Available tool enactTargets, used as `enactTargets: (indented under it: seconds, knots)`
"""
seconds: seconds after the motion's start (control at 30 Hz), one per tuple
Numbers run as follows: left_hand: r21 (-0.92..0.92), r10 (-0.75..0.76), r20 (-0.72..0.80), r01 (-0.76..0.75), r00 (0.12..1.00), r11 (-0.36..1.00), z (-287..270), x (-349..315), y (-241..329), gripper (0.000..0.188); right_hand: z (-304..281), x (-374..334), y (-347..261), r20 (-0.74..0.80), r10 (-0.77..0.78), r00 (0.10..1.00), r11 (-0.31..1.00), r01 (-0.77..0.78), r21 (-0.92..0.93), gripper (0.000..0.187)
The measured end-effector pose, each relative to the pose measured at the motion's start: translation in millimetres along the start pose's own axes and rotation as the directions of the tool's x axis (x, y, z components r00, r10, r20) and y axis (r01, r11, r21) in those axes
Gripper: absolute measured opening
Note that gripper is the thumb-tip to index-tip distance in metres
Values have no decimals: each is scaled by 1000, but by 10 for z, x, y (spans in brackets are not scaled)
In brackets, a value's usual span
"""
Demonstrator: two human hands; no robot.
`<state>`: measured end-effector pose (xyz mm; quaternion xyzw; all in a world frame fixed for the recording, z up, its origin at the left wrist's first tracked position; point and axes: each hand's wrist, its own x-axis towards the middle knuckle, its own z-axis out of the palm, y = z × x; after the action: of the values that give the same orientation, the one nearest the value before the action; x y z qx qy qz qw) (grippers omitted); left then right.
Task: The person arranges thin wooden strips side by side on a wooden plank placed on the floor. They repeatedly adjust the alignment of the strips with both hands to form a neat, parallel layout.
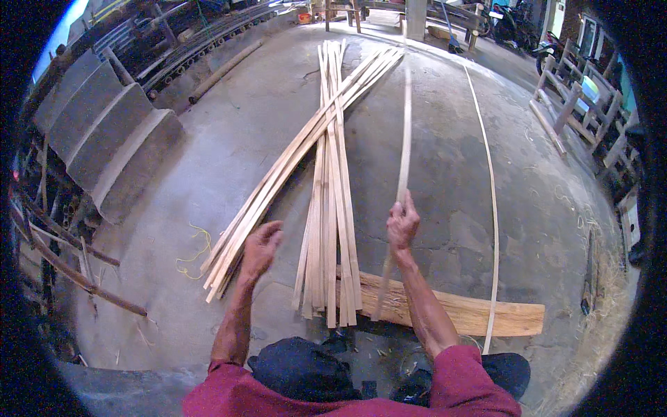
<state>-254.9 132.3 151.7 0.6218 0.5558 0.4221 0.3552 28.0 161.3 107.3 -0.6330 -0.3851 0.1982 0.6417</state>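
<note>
My right hand [403,226] is closed around a long, pale bamboo strip [406,132]. The strip runs far ahead over the floor, and its near end hangs blurred by the plank. My left hand [262,247], slightly blurred, is held up with loosely bent fingers and nothing visible in it. Below and beside it lies a slanting bundle of strips [278,174]. A second bundle [333,236] lies between my hands, and the two cross at their far part. To the right, a single strip [492,187] lies curved along the floor.
A thick wooden plank [451,309] lies crosswise near me, partly behind my right forearm. Curved grey slabs [104,132] stand at the left, near a pole [226,71]. A wooden rail frame [573,104] stands at the right, with shavings [604,326] along that edge. Yellow string [201,243] lies at left.
</note>
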Motion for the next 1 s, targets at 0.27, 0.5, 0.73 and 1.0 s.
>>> enactTargets:
  seconds: [0.27,0.5,0.73,1.0]
  knots:
    - [-959,882,71,-212,466,189,-58,-746,2489,24,769,104,232,381,167,909,980,-109,-168,32]
    - [-977,901,212,47,378,210,-243,-900,2995,19,686,-310,529,606,521,601,725,-686,56,47]
    - [-976,916,215,117,337,186,-165,-777,2870,37,572,-695,371,266,-52,963,998,44,36,29]
    - [-546,373,432,-92,821,833,110,-188,1911,21,732,-635,713,357,193,914,976,-143,-162,22]
